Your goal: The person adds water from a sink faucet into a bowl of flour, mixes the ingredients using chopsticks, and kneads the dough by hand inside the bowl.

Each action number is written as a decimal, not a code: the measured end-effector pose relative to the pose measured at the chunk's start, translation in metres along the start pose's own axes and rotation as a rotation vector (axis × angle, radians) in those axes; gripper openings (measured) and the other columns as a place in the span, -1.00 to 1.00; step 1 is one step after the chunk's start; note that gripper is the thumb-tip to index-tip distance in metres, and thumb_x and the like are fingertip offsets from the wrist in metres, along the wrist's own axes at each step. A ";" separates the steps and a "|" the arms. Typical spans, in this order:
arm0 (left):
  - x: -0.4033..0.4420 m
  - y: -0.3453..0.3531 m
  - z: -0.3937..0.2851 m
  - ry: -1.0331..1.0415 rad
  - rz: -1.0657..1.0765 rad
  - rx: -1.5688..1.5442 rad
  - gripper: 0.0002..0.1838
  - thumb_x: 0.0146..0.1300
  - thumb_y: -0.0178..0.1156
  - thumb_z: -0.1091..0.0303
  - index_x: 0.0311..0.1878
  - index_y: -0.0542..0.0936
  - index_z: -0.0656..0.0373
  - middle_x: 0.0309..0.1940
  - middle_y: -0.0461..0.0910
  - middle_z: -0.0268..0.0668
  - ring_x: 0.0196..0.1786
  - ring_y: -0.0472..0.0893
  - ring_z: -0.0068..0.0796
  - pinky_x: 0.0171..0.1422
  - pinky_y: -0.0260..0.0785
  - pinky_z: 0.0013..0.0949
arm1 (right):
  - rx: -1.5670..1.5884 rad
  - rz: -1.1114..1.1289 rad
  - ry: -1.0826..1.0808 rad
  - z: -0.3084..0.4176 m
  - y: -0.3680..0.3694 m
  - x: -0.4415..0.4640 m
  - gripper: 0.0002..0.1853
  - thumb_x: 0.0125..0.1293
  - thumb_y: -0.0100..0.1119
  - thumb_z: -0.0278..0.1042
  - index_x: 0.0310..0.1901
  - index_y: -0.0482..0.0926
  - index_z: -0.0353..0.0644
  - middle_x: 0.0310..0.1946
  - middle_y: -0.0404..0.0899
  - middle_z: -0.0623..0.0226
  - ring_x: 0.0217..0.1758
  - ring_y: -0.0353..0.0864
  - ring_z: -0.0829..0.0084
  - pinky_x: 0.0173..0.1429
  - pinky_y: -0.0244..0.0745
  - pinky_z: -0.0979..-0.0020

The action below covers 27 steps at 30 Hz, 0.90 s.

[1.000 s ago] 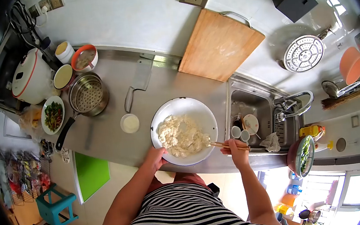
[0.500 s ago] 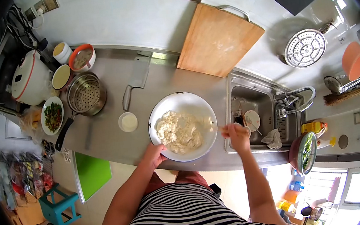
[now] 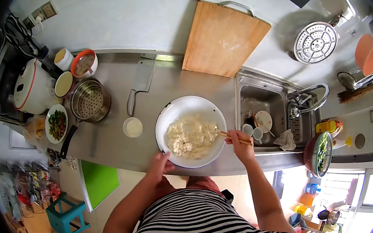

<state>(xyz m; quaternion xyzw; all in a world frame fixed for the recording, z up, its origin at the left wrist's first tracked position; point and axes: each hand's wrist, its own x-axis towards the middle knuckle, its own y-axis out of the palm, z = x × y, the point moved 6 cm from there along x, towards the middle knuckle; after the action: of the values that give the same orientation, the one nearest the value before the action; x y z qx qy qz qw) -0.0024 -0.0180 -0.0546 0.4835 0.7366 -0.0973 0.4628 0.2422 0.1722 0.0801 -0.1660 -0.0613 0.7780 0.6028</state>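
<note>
A white enamel bowl [image 3: 164,119] with a dark rim line stands on the steel counter, holding a lumpy, pale floury dough [image 3: 193,136]. At its lower-left rim is my left hand [image 3: 159,164], thumb on the edge and fingers along the outer side. My right hand [image 3: 242,146], to the right of the bowl, is closed round a pair of wooden chopsticks [image 3: 223,134]. Their tips reach over the right rim to the dough's edge. Left of the bowl sit a small cup of white contents [image 3: 133,127] and a cleaver [image 3: 142,78].
A steel sink [image 3: 262,99] with cups and a dish lies to the right. Behind, a wooden cutting board [image 3: 223,37] leans on the wall. On the left stand a steamer pot [image 3: 89,99], a plate of chopped vegetables [image 3: 56,123] and a rice cooker [image 3: 31,87].
My right hand has moved slightly left and down, and the chopsticks have gone from blurred to clear. My left hand's grip at the rim has shifted outward. The view has tilted slightly.
</note>
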 end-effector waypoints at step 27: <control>0.025 0.036 0.003 -0.182 0.101 -0.233 -0.55 0.20 0.03 0.48 0.19 0.32 0.31 0.03 0.50 -0.02 0.02 0.58 -0.02 -0.04 0.55 0.08 | 0.353 -0.137 0.212 -0.042 -0.002 -0.043 -0.69 0.41 -0.03 -0.35 -0.10 0.49 -0.53 -0.25 0.60 0.04 -0.24 0.69 0.28 -0.10 0.66 0.43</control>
<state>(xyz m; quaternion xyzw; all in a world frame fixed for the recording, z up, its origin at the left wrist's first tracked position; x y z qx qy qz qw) 0.0256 0.0137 -0.0649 0.4520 0.6728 -0.0312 0.5849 0.2673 0.1273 0.0488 -0.1340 0.1285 0.7122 0.6770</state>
